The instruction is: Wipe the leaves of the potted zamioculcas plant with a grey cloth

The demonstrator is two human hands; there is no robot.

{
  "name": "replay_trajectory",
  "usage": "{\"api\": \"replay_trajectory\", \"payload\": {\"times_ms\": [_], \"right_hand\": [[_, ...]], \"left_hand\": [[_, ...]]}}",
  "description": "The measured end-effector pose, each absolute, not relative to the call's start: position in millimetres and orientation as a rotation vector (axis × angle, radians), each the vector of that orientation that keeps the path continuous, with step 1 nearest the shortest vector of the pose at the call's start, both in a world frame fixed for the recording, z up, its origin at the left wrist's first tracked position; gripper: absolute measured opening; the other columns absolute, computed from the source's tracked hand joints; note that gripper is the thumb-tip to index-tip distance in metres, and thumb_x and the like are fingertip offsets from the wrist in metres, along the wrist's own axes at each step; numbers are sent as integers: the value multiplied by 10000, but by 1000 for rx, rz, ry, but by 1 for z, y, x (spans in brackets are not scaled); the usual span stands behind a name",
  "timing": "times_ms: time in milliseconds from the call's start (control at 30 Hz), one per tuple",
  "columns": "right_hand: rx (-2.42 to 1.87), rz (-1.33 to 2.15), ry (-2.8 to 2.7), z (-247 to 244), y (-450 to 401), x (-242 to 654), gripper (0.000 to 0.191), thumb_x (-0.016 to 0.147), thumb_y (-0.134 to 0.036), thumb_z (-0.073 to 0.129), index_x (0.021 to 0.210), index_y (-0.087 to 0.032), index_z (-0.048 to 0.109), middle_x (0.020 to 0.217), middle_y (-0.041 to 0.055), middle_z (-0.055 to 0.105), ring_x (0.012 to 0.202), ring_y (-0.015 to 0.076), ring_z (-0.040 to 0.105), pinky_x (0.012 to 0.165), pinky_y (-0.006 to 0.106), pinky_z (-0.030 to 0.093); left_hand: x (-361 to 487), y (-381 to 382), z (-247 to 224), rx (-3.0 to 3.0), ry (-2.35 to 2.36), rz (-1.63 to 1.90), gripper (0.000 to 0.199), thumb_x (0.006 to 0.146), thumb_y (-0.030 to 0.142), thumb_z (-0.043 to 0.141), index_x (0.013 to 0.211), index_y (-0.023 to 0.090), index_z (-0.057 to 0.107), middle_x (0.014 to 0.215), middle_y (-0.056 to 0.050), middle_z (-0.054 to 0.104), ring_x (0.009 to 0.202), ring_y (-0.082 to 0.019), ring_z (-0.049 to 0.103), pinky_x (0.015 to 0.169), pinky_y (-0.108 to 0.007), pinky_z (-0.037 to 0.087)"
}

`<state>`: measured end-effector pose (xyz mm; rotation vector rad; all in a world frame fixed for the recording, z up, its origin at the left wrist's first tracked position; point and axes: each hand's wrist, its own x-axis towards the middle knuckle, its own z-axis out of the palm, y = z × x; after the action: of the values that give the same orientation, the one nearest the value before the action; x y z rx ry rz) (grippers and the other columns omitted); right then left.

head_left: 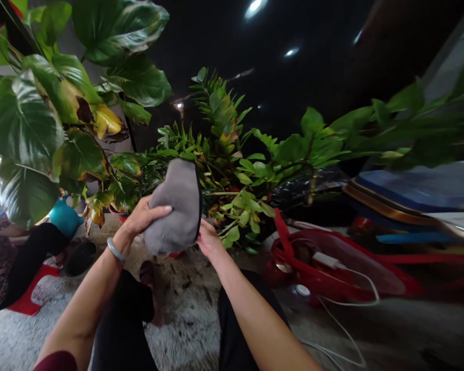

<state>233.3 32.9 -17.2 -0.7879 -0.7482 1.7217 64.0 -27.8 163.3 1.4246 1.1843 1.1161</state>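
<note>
A grey cloth piece point(174, 208) with a dark edge along its right side is held up in front of the plants. My left hand point(145, 215), with a bangle at the wrist, grips its left side, the thumb lying across the front and the other fingers hidden behind. At the lower right edge of the cloth, my right hand point(209, 238) pinches the dark border; its fingertips are partly hidden. The cloth hangs above my knees and the floor.
Leafy plants point(224, 134) spread across the back. A red bag point(317, 257) with a white cable point(355, 304) lies at the right. At the left, a seated person point(19, 268) is beside a red stool point(36, 291) and a dark bucket point(81, 257).
</note>
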Motion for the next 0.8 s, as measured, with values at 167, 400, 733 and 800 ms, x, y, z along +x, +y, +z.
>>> {"api": "replay_trajectory", "payload": {"times_ms": [167, 400, 733, 800], "right_hand": [[-829, 1757, -693, -10, 28, 234, 301, 508, -285, 761, 760, -221, 610, 488, -68, 592, 389, 93, 474, 417, 228, 420], [-915, 1744, -651, -8, 28, 236, 273, 480, -244, 702, 740, -203, 632, 467, -73, 572, 360, 85, 442, 374, 207, 336], [-907, 1803, -630, -6, 28, 236, 325, 604, -175, 733, 924, -191, 684, 543, -31, 630, 403, 96, 490, 417, 216, 420], [-929, 1795, -629, -8, 29, 236, 304, 609, -173, 736, 907, -193, 683, 516, -52, 594, 389, 95, 479, 406, 210, 404]], "left_hand": [[71, 1, 140, 1428, 1305, 1181, 319, 655, 380, 836, 893, 180, 765, 859, -82, 760, 777, -250, 661, 709, -322, 514], [49, -32, 116, 1518, 1212, 702, 374, 676, 396, 846, 961, 161, 787, 897, -53, 785, 806, -242, 695, 757, -309, 533], [52, 2, 122, 1398, 1415, 1123, 448, 640, 403, 853, 968, 113, 759, 876, -65, 773, 789, -219, 681, 712, -298, 530], [48, -13, 96, 1458, 1441, 871, 397, 648, 386, 847, 936, 124, 769, 847, -48, 769, 780, -217, 679, 706, -296, 525]]}}
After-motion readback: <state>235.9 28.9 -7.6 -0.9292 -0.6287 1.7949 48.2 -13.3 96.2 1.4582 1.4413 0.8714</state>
